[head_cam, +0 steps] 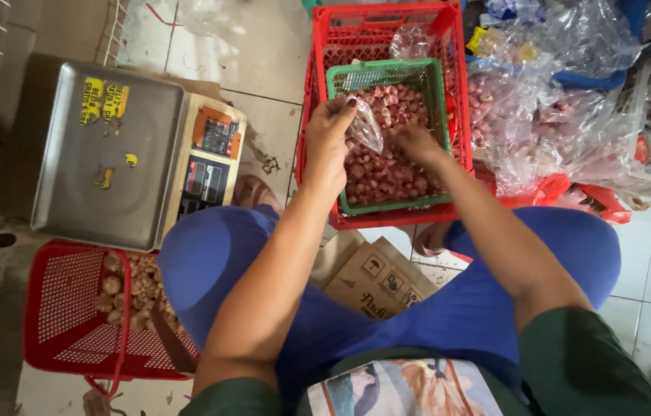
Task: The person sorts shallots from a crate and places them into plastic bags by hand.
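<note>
A small clear plastic bag (366, 129), thin and crinkled, hangs mouth-up, long axis vertical, over the near-left part of a green mesh basket (338, 75) heaped with small reddish shallots (381, 173). The left hand (328, 139) pinches the bag's top edge, fingers closed. The right hand (416, 140) dips into the shallots, fingers curled; what it holds cannot be told. The basket sits inside a red plastic crate (384, 23). At left stands a steel-topped scale (116, 154); below it, a red basket (71, 308) of pale garlic bulbs (131, 289). Filled plastic bags (541, 115) crowd the crate's right edge.
</note>
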